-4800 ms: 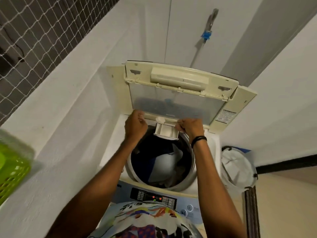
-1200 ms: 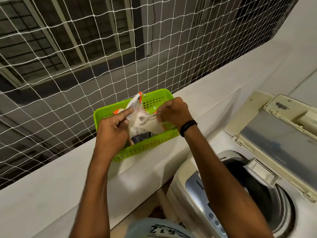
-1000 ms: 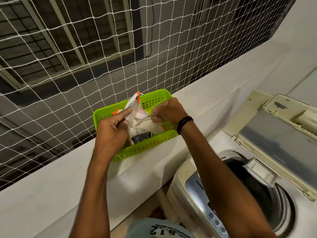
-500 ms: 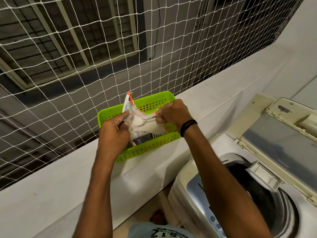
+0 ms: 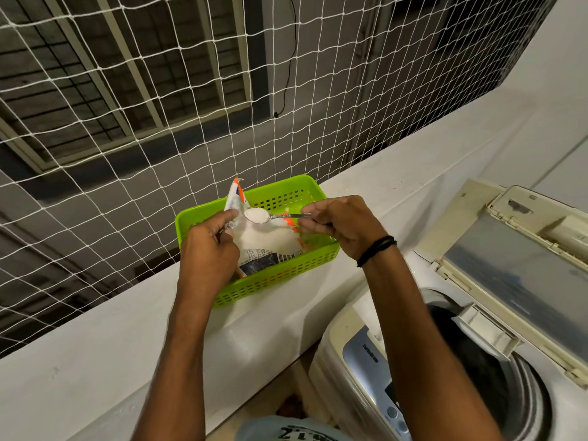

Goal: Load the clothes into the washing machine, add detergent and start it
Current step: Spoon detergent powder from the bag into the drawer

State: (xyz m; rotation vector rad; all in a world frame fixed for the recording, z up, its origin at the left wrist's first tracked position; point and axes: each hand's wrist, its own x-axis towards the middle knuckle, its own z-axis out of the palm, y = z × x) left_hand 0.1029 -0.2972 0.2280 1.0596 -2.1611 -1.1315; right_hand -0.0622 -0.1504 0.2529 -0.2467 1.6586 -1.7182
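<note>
A white and orange detergent bag (image 5: pixel 265 241) stands open inside a green plastic basket (image 5: pixel 280 275) on the white ledge. My left hand (image 5: pixel 210 249) pinches the bag's upper edge and keeps it open. My right hand (image 5: pixel 342 229) holds a metal spoon (image 5: pixel 276 215) by its handle; the bowl, heaped with white powder, hovers just above the bag's mouth. The top-loading washing machine (image 5: pixel 366 354) is at the lower right with its lid (image 5: pixel 521 265) raised and its small detergent drawer (image 5: pixel 486 329) pulled out over the dark drum (image 5: pixel 471 354).
A white safety net (image 5: pixel 191 106) spans the opening behind the ledge (image 5: pixel 95 361). The machine's blue control panel (image 5: pixel 375 370) faces me. A narrow gap of floor lies between the ledge wall and the machine.
I turned from the machine's drawer to the basket. Over the last second my right hand lifted the spoon out of the bag, now loaded with powder; my left hand kept hold of the bag.
</note>
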